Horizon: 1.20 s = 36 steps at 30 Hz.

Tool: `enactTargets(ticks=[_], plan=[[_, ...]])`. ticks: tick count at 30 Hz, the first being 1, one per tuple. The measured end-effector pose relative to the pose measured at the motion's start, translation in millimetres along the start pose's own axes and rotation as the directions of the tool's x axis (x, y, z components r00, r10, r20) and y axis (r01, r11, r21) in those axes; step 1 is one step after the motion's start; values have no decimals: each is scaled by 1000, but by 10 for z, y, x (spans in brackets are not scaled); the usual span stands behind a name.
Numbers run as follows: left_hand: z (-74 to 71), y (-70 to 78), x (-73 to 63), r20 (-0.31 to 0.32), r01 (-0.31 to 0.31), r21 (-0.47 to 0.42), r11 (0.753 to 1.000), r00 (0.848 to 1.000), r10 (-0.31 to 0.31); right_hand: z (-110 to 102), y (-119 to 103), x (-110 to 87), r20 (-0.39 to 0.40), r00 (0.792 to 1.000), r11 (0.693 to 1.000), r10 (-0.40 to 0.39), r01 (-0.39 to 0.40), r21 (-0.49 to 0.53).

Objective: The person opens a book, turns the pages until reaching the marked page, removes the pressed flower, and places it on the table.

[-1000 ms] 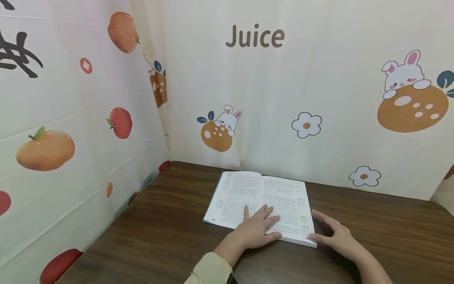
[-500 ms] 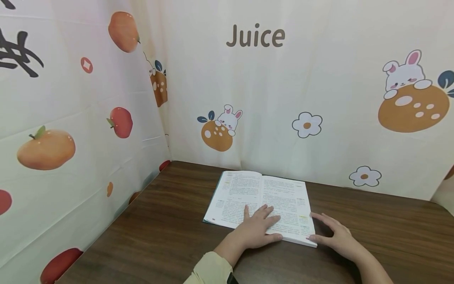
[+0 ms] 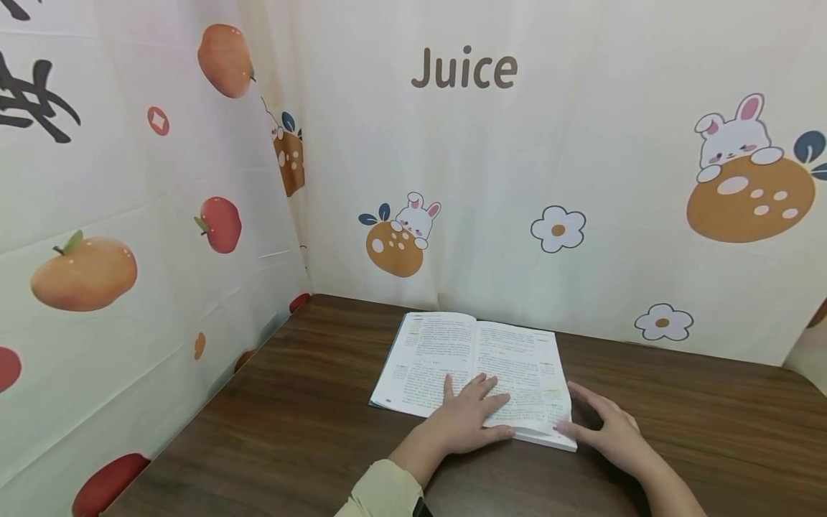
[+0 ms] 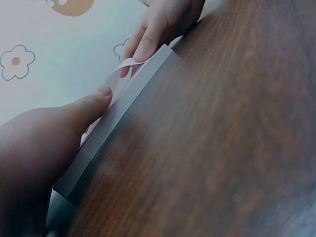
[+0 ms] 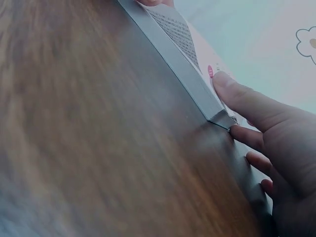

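An open book [image 3: 426,352] with printed pages lies on the brown table. Across its lower middle rests my left hand [image 3: 466,416], fingers spread over the pages and thumb near the bottom edge. At the lower right corner, my right hand [image 3: 610,425] has its thumb on a page and its fingers by the book's side edge. That page's corner is bent up off the stack beneath. In the left wrist view, the lifted page [image 4: 129,62] curls at the right thumb. The right wrist view shows the thumb [image 5: 226,81] on the page above the thick page block [image 5: 173,61].
Dark wood-grain table [image 3: 291,424] extends around the book. Behind it hangs a pale curtain [image 3: 491,165] printed with rabbits, flowers and "Juice". Another fruit-printed cloth [image 3: 161,165] hangs along the left side.
My right thumb has slid slightly left, and the page's lower right corner has buckled upward. My left hand has stayed in place on the book.
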<state>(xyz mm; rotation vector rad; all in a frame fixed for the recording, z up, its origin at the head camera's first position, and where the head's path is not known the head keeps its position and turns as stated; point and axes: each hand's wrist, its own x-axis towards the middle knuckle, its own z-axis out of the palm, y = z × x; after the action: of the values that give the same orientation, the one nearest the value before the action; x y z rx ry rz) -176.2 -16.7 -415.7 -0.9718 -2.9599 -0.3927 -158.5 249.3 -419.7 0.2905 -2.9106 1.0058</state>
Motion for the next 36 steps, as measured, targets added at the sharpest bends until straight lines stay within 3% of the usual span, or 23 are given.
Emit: enactTargets(ticks=[14,22,32,36], plan=[[-14,7,-4,-32,5,23,1000,999,-4,-25,12,2,-13,1000,996,7,-6,85],[-21,23,1,-125,7,50,999,992,-1,-39,-10,1,-17,1000,995,14,-13,95],[-9,25,2,-145,20,41,999,989,-14,-36,-9,8,-10,1000,996,27,-26,81],[-16,21,1,-213,24,90,996,977,-5,-41,-7,8,-6,999,996,35,-35,83]])
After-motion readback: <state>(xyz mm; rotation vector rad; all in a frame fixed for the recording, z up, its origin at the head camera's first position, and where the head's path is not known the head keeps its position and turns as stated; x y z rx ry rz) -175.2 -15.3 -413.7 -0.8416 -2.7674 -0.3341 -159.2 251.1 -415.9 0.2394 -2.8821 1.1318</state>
